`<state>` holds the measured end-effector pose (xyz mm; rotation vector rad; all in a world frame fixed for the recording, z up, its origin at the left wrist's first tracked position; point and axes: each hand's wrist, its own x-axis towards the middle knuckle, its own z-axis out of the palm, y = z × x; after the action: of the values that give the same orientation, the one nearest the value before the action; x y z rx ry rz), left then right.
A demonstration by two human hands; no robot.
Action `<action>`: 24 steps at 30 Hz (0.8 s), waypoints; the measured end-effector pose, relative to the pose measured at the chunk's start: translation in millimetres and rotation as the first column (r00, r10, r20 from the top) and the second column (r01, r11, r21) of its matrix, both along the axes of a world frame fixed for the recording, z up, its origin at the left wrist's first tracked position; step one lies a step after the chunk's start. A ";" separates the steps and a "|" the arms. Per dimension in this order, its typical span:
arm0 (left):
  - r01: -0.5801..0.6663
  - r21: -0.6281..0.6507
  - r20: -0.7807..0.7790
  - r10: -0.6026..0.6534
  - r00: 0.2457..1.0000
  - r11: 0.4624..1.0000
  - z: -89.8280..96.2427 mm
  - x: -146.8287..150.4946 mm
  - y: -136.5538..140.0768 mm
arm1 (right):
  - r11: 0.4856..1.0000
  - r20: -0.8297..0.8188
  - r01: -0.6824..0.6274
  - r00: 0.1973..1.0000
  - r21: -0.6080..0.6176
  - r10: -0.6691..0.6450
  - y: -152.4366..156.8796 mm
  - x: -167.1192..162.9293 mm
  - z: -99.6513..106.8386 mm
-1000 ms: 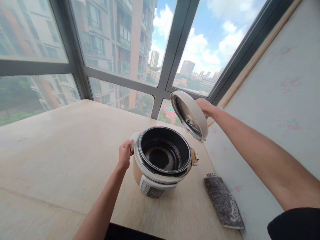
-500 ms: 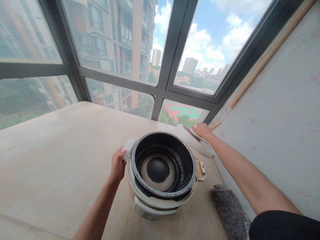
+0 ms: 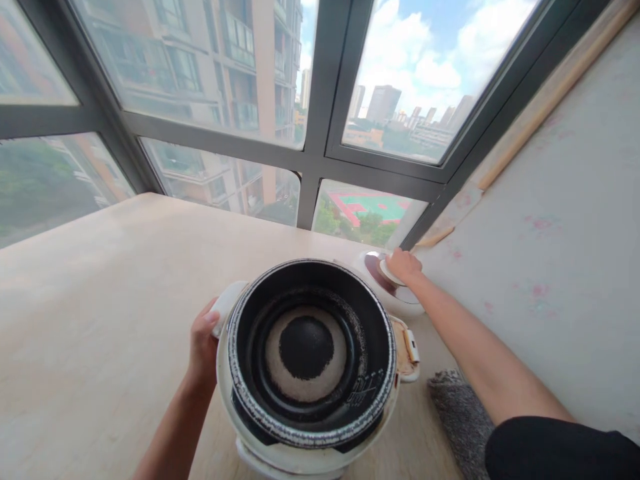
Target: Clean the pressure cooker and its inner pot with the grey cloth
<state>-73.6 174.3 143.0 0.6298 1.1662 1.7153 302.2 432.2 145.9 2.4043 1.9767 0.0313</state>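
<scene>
A white electric pressure cooker (image 3: 227, 400) stands in front of me without its lid on. Its black inner pot (image 3: 305, 347) is empty, with a worn pale ring on the bottom and a chipped rim. My left hand (image 3: 204, 333) is closed around the white side handle at the cooker's left. Behind and to the right, the white lid (image 3: 405, 303) lies near the window, its brown-and-silver top facing up. My right hand (image 3: 404, 265) grips the knob of this lid, the fingers partly hidden behind it.
The pale stone sill (image 3: 100, 320) spreads out to the left. A dark grey mat or cloth (image 3: 463, 413) lies at the right, by the flower-patterned wall (image 3: 560, 267). Grey window frames (image 3: 320, 160) rise along the back.
The lid has gone from tilted to lying about level beside the wall, with my right hand still on it. The cooker appears larger and closer as the view has shifted.
</scene>
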 end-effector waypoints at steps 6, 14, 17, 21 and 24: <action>0.006 0.001 0.135 -0.006 0.991 1.000 1.9 1.8 1.3 | 0.999 0.027 -0.034 0.999 -0.029 0.035 1.8 4.2 -15.1; 0.001 0.018 0.152 -0.004 0.988 1.000 -9.4 -2.0 1.9 | 0.999 0.048 -0.030 0.998 -0.030 0.032 -0.8 -3.7 -24.8; -0.005 0.003 0.120 0.005 0.993 1.000 -5.4 -1.0 1.7 | 0.999 0.048 -0.033 0.998 -0.031 0.035 -3.4 -6.3 -29.2; -0.003 -0.003 0.067 0.003 0.998 1.000 -0.9 0.0 2.2 | 0.999 0.045 -0.035 0.998 -0.032 0.036 -5.8 -7.3 -31.9; -0.006 -0.016 -0.016 0.006 1.000 1.000 0.1 0.3 1.7 | 0.997 0.028 -0.053 0.998 -0.047 0.054 -8.1 -4.8 -29.4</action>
<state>-73.4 176.0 143.1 0.6318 1.1929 1.7068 297.4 424.1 116.6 2.3092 2.0055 0.0220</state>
